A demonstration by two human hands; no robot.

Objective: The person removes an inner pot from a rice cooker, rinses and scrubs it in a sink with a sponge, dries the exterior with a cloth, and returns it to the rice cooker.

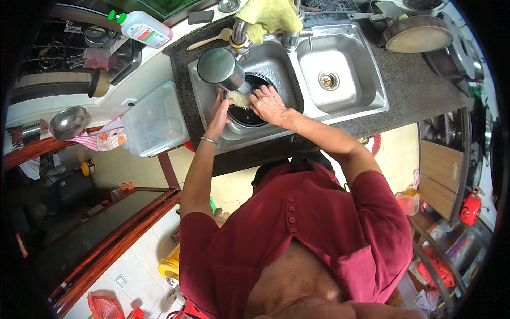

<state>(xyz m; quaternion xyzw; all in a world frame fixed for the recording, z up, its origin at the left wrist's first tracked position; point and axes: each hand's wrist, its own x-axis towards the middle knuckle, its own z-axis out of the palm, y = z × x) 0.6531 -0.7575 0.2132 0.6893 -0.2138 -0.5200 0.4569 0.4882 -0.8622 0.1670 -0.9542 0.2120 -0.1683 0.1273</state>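
Note:
In the left basin of the steel double sink [338,67] stands a dark round pot [247,117]. Water pours into it from beside a metal cylinder [218,67], fixed near the faucet pipe. My left hand [220,113], with a bracelet at the wrist, grips the pot's left rim. A pale, grainy mass that looks like wet rice [239,99] lies at the pot's near side of the stream, between both hands. My right hand [267,103] reaches over the pot's right side, its curled fingertips against the pale mass; whether it grips anything is hidden.
A yellow cloth [271,16] drapes over the faucet pipes. A wooden spoon [209,39] lies behind the sink. A soap bottle [145,30] stands at the back left, above a translucent plastic bin [157,119]. A round pan [418,38] leans at the right of the counter.

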